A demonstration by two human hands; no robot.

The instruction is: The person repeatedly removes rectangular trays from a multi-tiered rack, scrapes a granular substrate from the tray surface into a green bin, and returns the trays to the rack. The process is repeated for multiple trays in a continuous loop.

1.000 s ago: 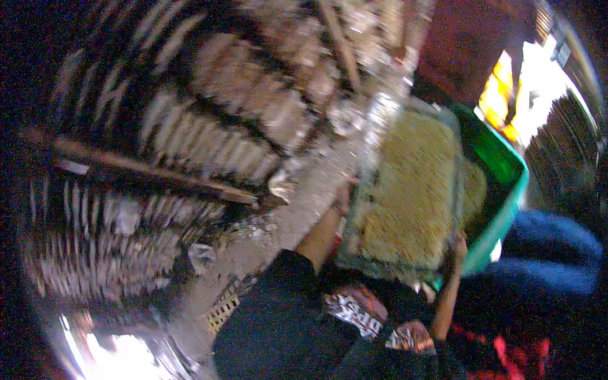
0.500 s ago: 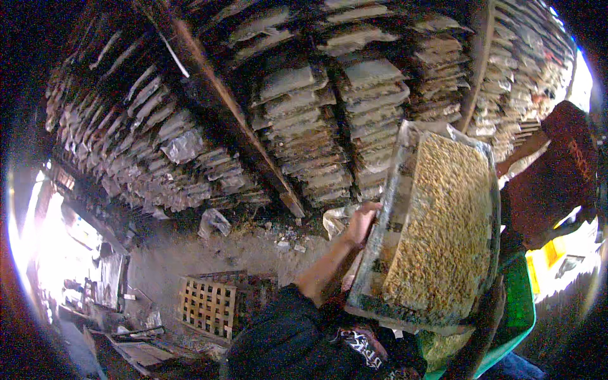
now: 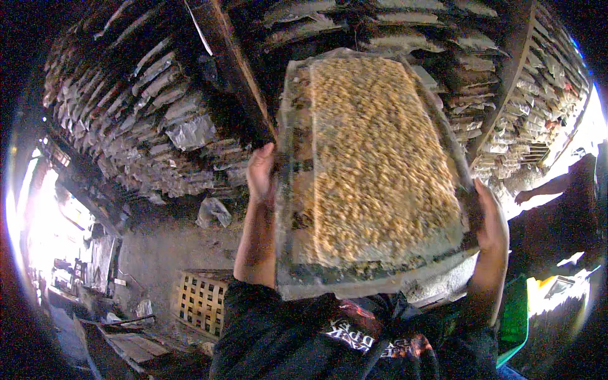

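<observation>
Carrying: a wide, dark-rimmed tray (image 3: 329, 288) hangs between both hands in front of the chest, its far end tipped up toward the stacks.
Grain layer: a bed of yellowish-tan grains (image 3: 380, 158) covers most of the tray; motion blur hides the exact kind.
Left hand: the left hand (image 3: 261, 171) is clamped against the left rim, partway along it, some fingers hidden by the edge.
Right hand: the right hand (image 3: 493, 218) presses in on the right rim, opposite the left; how far its fingers reach underneath I cannot tell.
Green crate: half a second ago the tray overlapped the green crate (image 3: 514, 316); now it is apart from it, to its left, and sits nearer the middle of the view.
Tray's support: nothing else visibly bears the tray, so both hands probably take its weight, and a steeper tilt could let grains slide.
Stacks: layered trays with pale edges (image 3: 190, 130) rise beyond, split by a wooden post (image 3: 237, 57).
Floor: a tan lattice crate (image 3: 201, 304) stands lower left.
Co-worker: another person's arm (image 3: 544, 189) reaches in from the right, not touching the tray.
</observation>
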